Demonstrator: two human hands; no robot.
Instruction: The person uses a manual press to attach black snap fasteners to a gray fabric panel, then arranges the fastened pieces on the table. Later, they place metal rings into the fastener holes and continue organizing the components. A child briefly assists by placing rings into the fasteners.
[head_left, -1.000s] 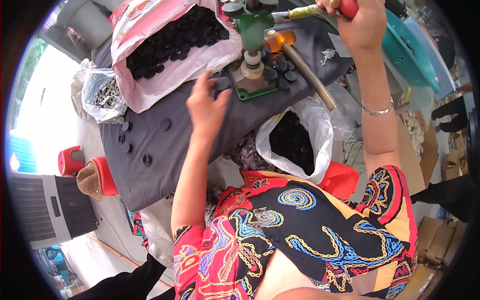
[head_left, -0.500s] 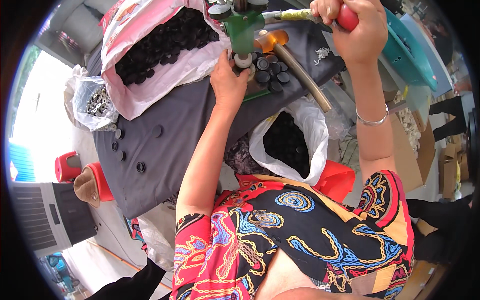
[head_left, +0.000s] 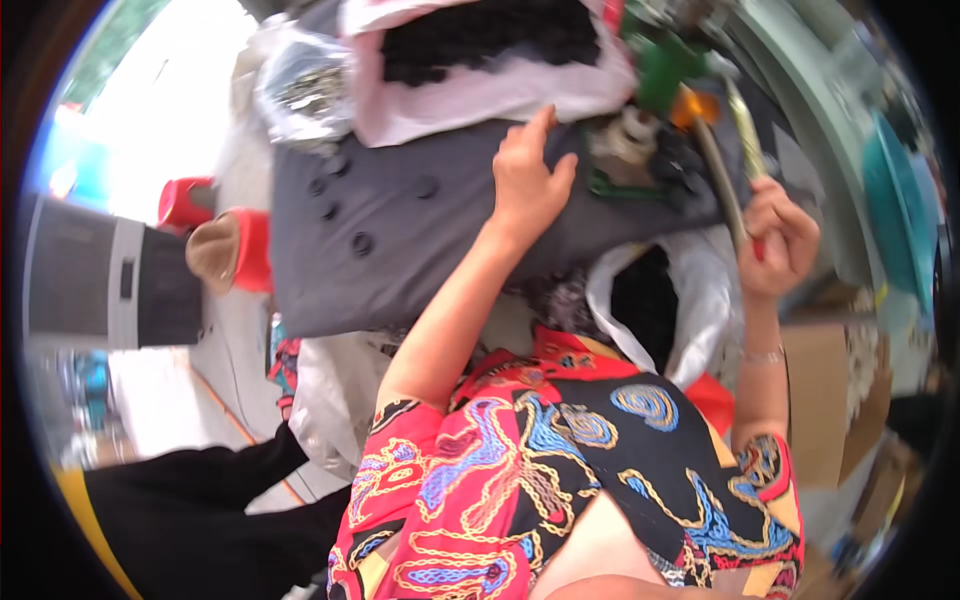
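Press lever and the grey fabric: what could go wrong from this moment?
The left hand lies flat on the grey fabric close beside the green press, while the right hand grips the lever; fingers might get pinched. The fabric hangs off the edge and could slide, misplacing a button.
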